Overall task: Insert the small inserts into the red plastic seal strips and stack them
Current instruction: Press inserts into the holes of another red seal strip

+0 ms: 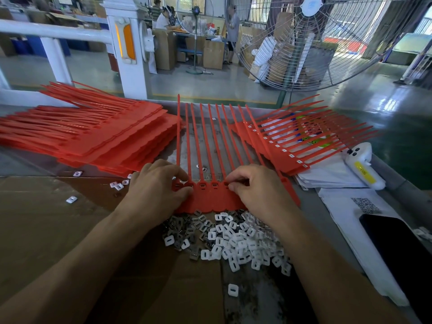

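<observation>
With curled fingers both the left hand (155,185) and right hand (251,187) pinch the strip (210,198); seat each insert squarely from the pile (233,239) just below it.

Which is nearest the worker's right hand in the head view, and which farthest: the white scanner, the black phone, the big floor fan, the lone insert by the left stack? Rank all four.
From the right hand:
1. White scanner, right, on papers.
2. Black phone, lower right; close to the scanner's distance.
3. Lone insert, far left on cardboard.
4. Floor fan, beyond the bench.

Both hands (161,185) (254,188) forward; fingers curled
</observation>
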`<state>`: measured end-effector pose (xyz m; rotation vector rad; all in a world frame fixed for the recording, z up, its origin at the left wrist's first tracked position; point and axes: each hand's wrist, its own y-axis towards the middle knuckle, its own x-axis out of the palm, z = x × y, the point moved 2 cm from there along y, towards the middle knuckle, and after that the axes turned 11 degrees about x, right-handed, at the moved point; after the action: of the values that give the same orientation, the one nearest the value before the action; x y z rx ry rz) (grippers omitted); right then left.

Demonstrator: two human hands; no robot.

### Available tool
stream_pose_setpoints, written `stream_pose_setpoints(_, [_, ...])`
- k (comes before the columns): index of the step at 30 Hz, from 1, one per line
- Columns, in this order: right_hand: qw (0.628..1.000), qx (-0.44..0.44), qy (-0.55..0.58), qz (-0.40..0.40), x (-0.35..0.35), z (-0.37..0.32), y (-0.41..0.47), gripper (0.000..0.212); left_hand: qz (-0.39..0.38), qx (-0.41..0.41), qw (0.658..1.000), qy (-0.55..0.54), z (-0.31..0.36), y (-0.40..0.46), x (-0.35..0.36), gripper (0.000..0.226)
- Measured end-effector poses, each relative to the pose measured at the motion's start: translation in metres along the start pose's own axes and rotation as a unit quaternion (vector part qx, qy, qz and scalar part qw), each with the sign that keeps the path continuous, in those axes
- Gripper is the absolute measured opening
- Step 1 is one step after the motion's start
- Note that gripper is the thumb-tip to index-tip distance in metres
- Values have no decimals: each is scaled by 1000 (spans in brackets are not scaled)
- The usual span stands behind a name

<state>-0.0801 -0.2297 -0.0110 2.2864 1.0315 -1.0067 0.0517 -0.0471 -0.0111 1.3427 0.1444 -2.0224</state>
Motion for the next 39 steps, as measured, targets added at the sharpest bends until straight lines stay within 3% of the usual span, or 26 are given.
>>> stream_pose_setpoints(9, [991,-102,-17,-80,18,-33,-24,6,3,8,1000,6,-2,1,1,27])
stream_pose_setpoints(25, [979,-152,-125,-56,30,-47,-34,5,3,4,1000,5,1,-1,-1,24])
stream_pose_setpoints(32, [989,-121,-81,-35,24,-43,-30,5,10,4,1000,7,-2,1,0,24])
stream_pose_setpoints(35, [995,-92,-25,-12,17,-37,-25,7,47,22,999,3,1,1,-2,18])
stream_pose_setpoints(39, [996,-71,41,30,8,-34,-22,6,63,59,985,-150,17,0,-6,5])
